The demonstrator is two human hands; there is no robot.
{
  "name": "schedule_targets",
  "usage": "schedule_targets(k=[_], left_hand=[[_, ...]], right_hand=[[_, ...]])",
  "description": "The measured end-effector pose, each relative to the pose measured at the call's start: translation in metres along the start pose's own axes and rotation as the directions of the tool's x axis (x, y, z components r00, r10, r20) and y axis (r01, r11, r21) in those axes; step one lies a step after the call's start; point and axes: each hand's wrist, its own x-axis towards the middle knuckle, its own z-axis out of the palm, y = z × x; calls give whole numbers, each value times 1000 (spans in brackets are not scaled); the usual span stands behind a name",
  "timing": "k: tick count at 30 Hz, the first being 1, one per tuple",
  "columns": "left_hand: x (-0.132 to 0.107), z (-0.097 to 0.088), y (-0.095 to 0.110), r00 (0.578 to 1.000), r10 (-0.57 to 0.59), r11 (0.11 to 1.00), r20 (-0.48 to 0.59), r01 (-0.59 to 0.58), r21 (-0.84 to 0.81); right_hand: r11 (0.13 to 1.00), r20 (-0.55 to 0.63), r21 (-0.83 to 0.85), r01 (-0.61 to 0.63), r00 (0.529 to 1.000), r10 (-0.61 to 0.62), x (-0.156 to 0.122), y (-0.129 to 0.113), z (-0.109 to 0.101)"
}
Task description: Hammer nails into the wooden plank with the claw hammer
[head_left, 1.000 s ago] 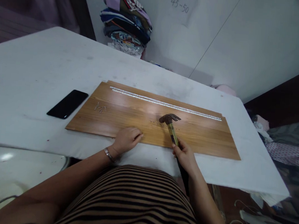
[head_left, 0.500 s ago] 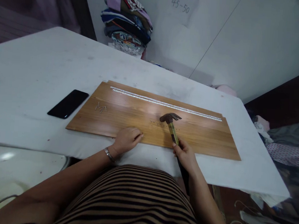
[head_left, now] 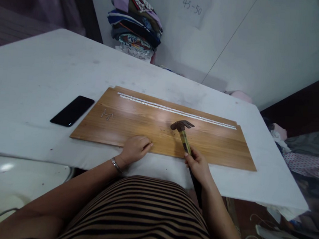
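My right hand (head_left: 197, 165) is wrapped round the handle of a claw hammer (head_left: 185, 139). Its rusty head is over the middle of the wooden board (head_left: 221, 147), with the claw pointing right. Curled fingers close my left hand (head_left: 136, 149), which rests at the board's near edge; whatever is in it, if anything, is hidden. Between the hands and beyond them, a row of small dark marks (head_left: 165, 131) runs across the wood, partly behind the hammer. Several loose nails (head_left: 107, 115) lie at the board's left end.
Two white measuring strips (head_left: 177, 111) lie along the board's far side. A black phone (head_left: 73, 111) lies left of the board on the white-covered table (head_left: 40, 72). Folded cloths (head_left: 137, 21) are stacked by the wall. A white stool-like surface (head_left: 17, 177) stands lower left.
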Motion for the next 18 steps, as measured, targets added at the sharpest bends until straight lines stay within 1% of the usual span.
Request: schedule_targets(k=[13, 18], left_hand=[[0, 1, -1, 1000, 5, 1000, 1, -5, -14], [-1, 1, -1, 1000, 9, 1000, -13, -9, 0]], right_hand=[[1000, 9, 19, 8, 1000, -8, 0, 8, 3], [1000, 1, 28, 6, 1000, -6, 0, 6, 2]])
